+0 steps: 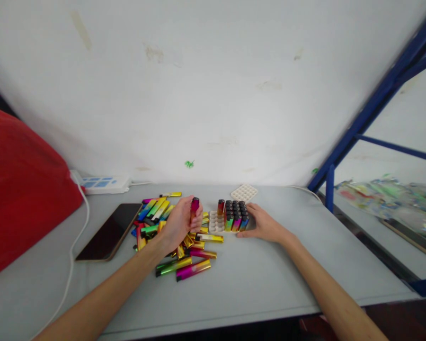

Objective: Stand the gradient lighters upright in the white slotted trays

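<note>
Head view, looking down on a grey table [270, 284] set against a white wall. Noted left hand [179, 225] poised just above a loose pile of lighters [179, 265], fingers and thumb clamped on one magenta lighter [195, 204], upright, dark cap end up. Judged held that way to match the orientation of those already in the white holed tray [216, 223], just right of that hand. Several rows of standing lighters [236, 215] in the tray's right part, black tops up; most left holes bare. Noted right hand [264, 226] flat on the table, fingers extended and loosely together, tips touching the tray's right edge, gripping nothing; probably bracing the tray against sliding. Second tray [244, 192], unfilled, lying just behind the first, near the wall. Pile lying left of the tray, near the left hand; metallic gradient shells in yellow, green, pink, blue. Dark phone [108, 231] face up left of the pile; white power strip [104, 183] behind it, white cable [71, 255] trailing toward the near edge. Red bag [17, 189] at far left; blue metal frame [376, 94] at right. No brand, label or writing legible at this size.
</note>
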`<state>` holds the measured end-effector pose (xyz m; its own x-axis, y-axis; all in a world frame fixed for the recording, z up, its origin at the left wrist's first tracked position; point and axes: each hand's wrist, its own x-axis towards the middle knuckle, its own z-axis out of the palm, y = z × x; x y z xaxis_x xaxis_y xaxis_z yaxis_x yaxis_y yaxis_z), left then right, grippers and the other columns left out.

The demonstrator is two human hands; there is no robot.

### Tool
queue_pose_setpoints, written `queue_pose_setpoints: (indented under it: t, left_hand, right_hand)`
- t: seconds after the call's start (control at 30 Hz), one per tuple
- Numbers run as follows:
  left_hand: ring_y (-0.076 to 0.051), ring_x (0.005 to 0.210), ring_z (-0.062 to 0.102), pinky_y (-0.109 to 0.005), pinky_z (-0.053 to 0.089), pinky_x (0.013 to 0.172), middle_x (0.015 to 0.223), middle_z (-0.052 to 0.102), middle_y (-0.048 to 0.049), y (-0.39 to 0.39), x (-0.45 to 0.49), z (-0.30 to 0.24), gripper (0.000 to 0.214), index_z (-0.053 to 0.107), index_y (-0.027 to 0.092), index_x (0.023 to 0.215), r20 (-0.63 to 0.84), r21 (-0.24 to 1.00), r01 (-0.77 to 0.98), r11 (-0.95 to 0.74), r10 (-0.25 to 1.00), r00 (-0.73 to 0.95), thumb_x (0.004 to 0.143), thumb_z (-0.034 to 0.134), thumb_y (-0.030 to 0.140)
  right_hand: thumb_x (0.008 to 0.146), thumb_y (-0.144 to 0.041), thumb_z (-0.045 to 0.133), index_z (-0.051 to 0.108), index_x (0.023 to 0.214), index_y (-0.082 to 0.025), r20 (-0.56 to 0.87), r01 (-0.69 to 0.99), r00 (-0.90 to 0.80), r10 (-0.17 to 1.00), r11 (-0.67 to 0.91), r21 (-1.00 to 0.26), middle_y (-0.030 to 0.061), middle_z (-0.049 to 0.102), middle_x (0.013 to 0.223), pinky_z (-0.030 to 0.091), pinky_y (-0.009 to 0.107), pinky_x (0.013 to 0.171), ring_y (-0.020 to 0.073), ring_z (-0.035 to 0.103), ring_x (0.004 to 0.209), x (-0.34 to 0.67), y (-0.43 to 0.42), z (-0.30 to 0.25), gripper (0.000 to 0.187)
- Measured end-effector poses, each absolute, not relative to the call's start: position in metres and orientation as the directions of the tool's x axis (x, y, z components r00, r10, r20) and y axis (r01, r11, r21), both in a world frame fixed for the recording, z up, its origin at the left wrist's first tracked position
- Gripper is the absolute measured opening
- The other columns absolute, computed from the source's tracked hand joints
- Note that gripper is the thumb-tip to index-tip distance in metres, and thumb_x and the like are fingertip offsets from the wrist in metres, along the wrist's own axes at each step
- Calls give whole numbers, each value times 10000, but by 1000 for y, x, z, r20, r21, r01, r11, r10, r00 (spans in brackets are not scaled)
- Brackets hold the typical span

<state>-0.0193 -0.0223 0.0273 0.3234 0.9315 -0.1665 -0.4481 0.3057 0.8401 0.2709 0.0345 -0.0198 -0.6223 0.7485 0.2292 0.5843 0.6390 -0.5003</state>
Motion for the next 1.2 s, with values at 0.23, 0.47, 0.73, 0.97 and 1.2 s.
queue_pose_setpoints:
  t: [0.23,0.47,0.73,0.97,1.2]
  left_hand:
    - [-97,482,242,-188,270,443,577,253,46,-21,-19,23,324,427,178,630,-152,872,-417,257,951,269,907,376,337]
    - [-92,486,249,-188,266,440,584,278,50,-19,-18,21,336,454,176,674,-153,890,-377,256,948,280,913,398,406]
    - [-120,548,471,-231,412,531,648,543,37,-25,-9,21,245,484,210,918,11,989,-143,19,978,209,897,567,439]
    - [-212,1057,645,-344,534,946,1120,682,-82,-20,-9,17,254,665,182,997,295,902,267,-340,936,194,897,641,414]
    - [-213,1025,677,-336,588,907,1096,711,-81,-10,-10,9,247,719,188,1049,391,808,387,-443,896,210,906,647,376]
  right_hand:
    - [681,-644,833,601,1215,-157,225,586,-618,753,632,-506,122,573,1222,464,443,1034,291,544,1133,271,35,-21,759]
    - [686,-628,839,589,1288,-172,217,577,-627,748,633,-516,114,575,1230,454,437,1050,286,539,1147,271,35,-21,795]
    - [677,-625,848,601,1238,-150,244,577,-626,741,650,-494,123,582,1201,474,438,1013,288,550,1110,271,35,-22,775]
    - [678,-592,861,596,1265,-171,261,557,-630,731,660,-504,120,578,1242,464,447,1034,296,542,1150,271,36,-20,770]
    - [664,-602,864,621,1185,-159,257,569,-620,741,650,-503,112,594,1179,480,444,1008,290,556,1102,270,35,-19,725]
